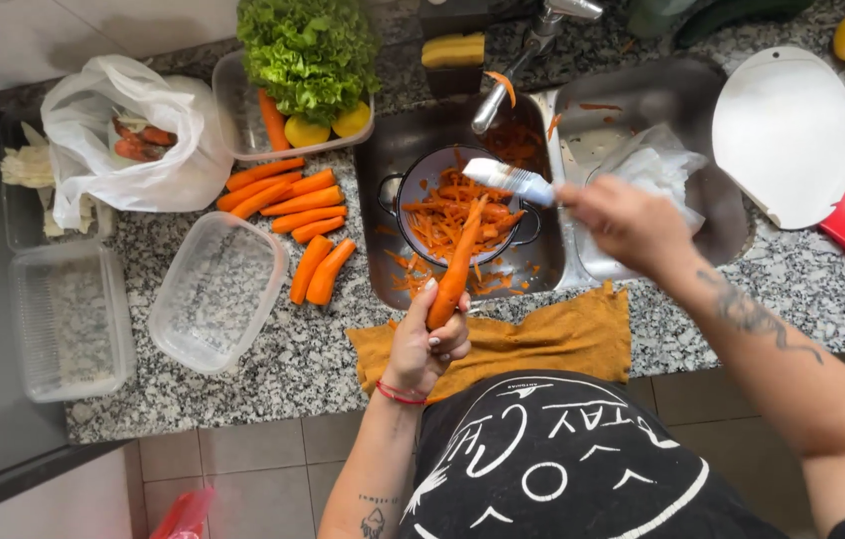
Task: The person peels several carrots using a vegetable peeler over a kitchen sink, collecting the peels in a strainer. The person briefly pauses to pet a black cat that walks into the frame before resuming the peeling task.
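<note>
**Peeling over the sink**

Two clear tubs (pixel 215 289) at 9 o'clock; about nine peeled carrots (pixel 293 205) at 10. Left hand (pixel 424 344) grips carrot (pixel 454 274) over colander (pixel 462 215). Right hand (pixel 627 225) at 2 clamps peeler (pixel 510 180).

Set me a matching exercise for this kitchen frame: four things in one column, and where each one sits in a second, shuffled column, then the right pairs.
Things
1. carrot being peeled
2. peeler
3. lettuce
4. yellow cloth

Places
A. in the clear tub with a carrot and yellow fruits
B. draped over the counter edge in front of the sink
C. in the left hand, tip over the colander
D. in the right hand, above the colander

Pairs: 1-C, 2-D, 3-A, 4-B
</note>
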